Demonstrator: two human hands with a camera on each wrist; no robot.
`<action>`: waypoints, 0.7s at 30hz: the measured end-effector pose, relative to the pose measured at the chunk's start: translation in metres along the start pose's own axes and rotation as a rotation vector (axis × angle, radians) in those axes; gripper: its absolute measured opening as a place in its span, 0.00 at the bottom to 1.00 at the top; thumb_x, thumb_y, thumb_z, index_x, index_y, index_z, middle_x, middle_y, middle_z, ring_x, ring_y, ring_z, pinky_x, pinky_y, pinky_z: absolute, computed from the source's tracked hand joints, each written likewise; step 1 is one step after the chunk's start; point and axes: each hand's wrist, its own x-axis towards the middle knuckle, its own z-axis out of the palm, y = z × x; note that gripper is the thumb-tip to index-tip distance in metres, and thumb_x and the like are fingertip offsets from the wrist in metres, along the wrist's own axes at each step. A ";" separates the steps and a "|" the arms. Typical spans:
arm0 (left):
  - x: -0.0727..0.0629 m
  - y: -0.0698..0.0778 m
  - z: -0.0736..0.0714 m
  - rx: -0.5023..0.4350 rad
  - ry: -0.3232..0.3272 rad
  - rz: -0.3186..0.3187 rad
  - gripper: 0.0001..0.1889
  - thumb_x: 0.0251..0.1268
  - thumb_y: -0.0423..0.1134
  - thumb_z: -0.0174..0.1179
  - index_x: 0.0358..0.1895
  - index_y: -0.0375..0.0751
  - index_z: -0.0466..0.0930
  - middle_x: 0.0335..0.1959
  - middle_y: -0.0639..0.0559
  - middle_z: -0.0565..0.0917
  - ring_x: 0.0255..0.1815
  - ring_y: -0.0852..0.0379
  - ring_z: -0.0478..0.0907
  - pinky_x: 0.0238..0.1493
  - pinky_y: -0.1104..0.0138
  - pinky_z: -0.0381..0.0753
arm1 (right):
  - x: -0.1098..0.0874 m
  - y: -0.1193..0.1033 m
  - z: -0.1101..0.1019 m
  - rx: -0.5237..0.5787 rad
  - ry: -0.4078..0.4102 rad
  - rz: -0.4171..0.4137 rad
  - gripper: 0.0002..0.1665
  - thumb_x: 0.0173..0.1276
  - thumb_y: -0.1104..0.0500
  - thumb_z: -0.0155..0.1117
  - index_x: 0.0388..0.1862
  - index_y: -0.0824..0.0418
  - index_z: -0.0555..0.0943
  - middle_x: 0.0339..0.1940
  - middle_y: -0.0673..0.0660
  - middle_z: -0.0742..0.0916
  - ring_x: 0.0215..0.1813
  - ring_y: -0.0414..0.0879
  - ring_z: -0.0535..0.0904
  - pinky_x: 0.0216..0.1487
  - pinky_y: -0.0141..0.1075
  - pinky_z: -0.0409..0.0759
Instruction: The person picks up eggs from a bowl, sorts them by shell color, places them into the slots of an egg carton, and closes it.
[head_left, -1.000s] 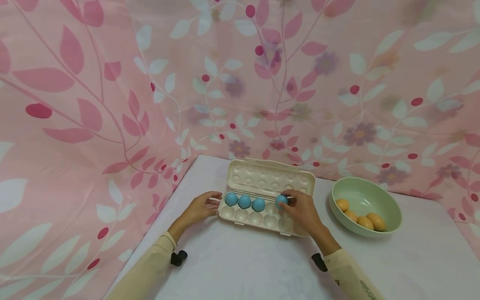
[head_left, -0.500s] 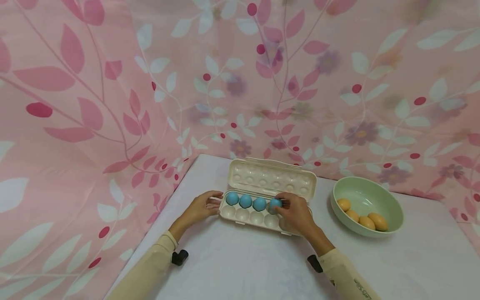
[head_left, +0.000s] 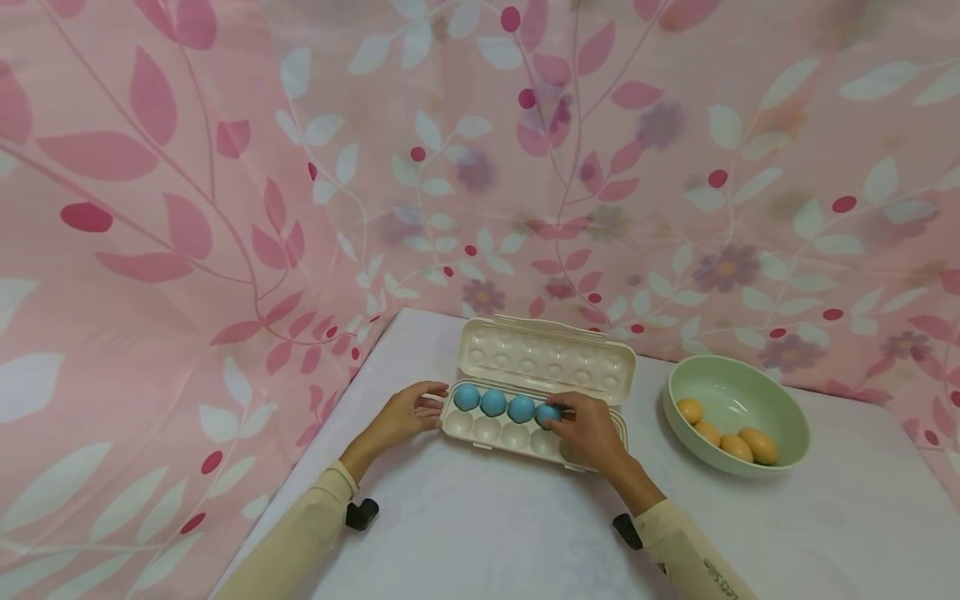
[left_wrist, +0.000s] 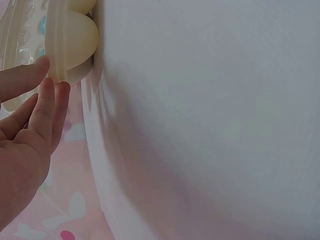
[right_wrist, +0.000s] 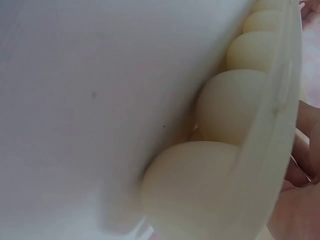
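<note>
A cream plastic egg carton (head_left: 517, 441) lies with its lid (head_left: 543, 354) tipped back. Three blue eggs (head_left: 493, 402) fill the left end of its back row. My right hand (head_left: 588, 429) reaches over the carton's right part, fingertips pinching another blue egg (head_left: 547, 415) at the fourth cup of that row. Several front-row cups show bare. At the carton's left end, my left hand (head_left: 405, 412) holds the edge; the left wrist view shows its thumb (left_wrist: 35, 72) over the rim and fingertips (left_wrist: 60, 92) at the end wall. The right wrist view mostly shows the cups' rounded undersides (right_wrist: 230, 105).
A light green bowl (head_left: 791, 442) with several orange-brown eggs (head_left: 737, 448) stands right of the carton. The table (head_left: 517, 533) has a white cloth, with pink floral fabric (head_left: 337, 167) hanging behind and at the left. Each sleeve has a dark wrist camera.
My right hand has moved left with its blue egg, bringing it down beside the third egg in the back row. My left hand stays at the carton's left end.
</note>
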 end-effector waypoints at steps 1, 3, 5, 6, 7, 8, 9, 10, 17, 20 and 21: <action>0.000 0.000 0.000 -0.001 0.001 0.002 0.31 0.55 0.21 0.66 0.64 0.29 0.70 0.58 0.36 0.77 0.55 0.42 0.79 0.56 0.56 0.79 | 0.000 0.000 0.000 -0.004 0.003 0.008 0.19 0.53 0.66 0.77 0.46 0.66 0.85 0.42 0.58 0.88 0.44 0.49 0.85 0.46 0.39 0.84; 0.001 -0.001 0.000 -0.005 0.000 0.005 0.31 0.55 0.21 0.66 0.64 0.29 0.70 0.58 0.36 0.77 0.55 0.41 0.79 0.56 0.56 0.79 | 0.000 0.000 0.001 -0.014 0.007 0.023 0.20 0.52 0.66 0.78 0.45 0.66 0.86 0.42 0.57 0.88 0.44 0.48 0.85 0.46 0.38 0.84; 0.001 -0.002 0.000 -0.008 -0.003 0.020 0.30 0.55 0.20 0.66 0.64 0.28 0.69 0.58 0.34 0.77 0.55 0.40 0.79 0.56 0.54 0.79 | 0.000 0.001 0.002 -0.023 0.011 0.027 0.19 0.52 0.65 0.78 0.45 0.65 0.86 0.42 0.56 0.88 0.43 0.47 0.86 0.46 0.38 0.84; 0.001 -0.002 0.000 -0.008 -0.004 0.027 0.30 0.54 0.20 0.66 0.64 0.27 0.69 0.58 0.33 0.77 0.55 0.39 0.79 0.56 0.53 0.78 | 0.000 0.001 0.002 -0.028 0.013 0.024 0.19 0.52 0.65 0.78 0.45 0.64 0.87 0.42 0.56 0.88 0.43 0.47 0.86 0.45 0.38 0.84; 0.000 -0.001 0.001 -0.014 -0.003 0.026 0.31 0.54 0.20 0.66 0.64 0.27 0.69 0.58 0.33 0.77 0.55 0.38 0.79 0.56 0.52 0.78 | 0.000 0.001 0.002 -0.031 0.014 0.021 0.19 0.52 0.65 0.78 0.45 0.64 0.87 0.42 0.56 0.88 0.43 0.47 0.86 0.45 0.38 0.84; 0.000 -0.001 0.001 -0.015 -0.002 0.029 0.31 0.54 0.20 0.66 0.64 0.27 0.69 0.58 0.32 0.76 0.54 0.38 0.78 0.56 0.51 0.78 | 0.000 0.001 0.002 -0.037 0.015 0.018 0.19 0.52 0.64 0.78 0.45 0.64 0.87 0.42 0.55 0.88 0.43 0.48 0.86 0.45 0.38 0.84; 0.000 -0.001 0.001 -0.018 0.001 0.034 0.31 0.54 0.20 0.66 0.64 0.26 0.69 0.58 0.31 0.76 0.54 0.37 0.78 0.56 0.50 0.78 | 0.000 0.001 0.003 -0.043 0.015 0.013 0.19 0.52 0.64 0.78 0.45 0.64 0.87 0.43 0.56 0.88 0.43 0.48 0.86 0.45 0.39 0.84; 0.000 0.000 0.001 -0.018 0.002 0.038 0.31 0.54 0.20 0.66 0.63 0.25 0.69 0.58 0.30 0.76 0.54 0.36 0.78 0.56 0.49 0.78 | 0.000 0.001 0.003 -0.045 0.016 0.012 0.20 0.52 0.64 0.78 0.46 0.64 0.87 0.43 0.56 0.88 0.43 0.48 0.86 0.45 0.39 0.85; -0.001 0.002 0.002 -0.005 0.013 0.011 0.31 0.53 0.20 0.66 0.64 0.27 0.69 0.58 0.32 0.77 0.54 0.38 0.79 0.55 0.53 0.79 | -0.002 0.004 0.001 -0.020 0.007 0.031 0.25 0.53 0.63 0.78 0.51 0.65 0.84 0.46 0.59 0.86 0.45 0.50 0.85 0.46 0.39 0.84; 0.000 0.003 0.002 0.000 0.009 0.007 0.31 0.54 0.20 0.66 0.64 0.27 0.70 0.58 0.33 0.77 0.54 0.38 0.79 0.55 0.53 0.79 | -0.004 0.001 -0.003 -0.015 -0.011 0.029 0.26 0.53 0.61 0.78 0.52 0.66 0.83 0.47 0.59 0.86 0.45 0.51 0.85 0.46 0.41 0.84; 0.000 0.002 0.002 -0.007 0.006 0.008 0.31 0.54 0.20 0.66 0.64 0.27 0.69 0.58 0.33 0.76 0.54 0.38 0.78 0.56 0.53 0.79 | -0.004 0.000 -0.004 -0.020 -0.013 0.030 0.27 0.53 0.60 0.79 0.52 0.65 0.83 0.47 0.59 0.86 0.45 0.51 0.85 0.47 0.41 0.84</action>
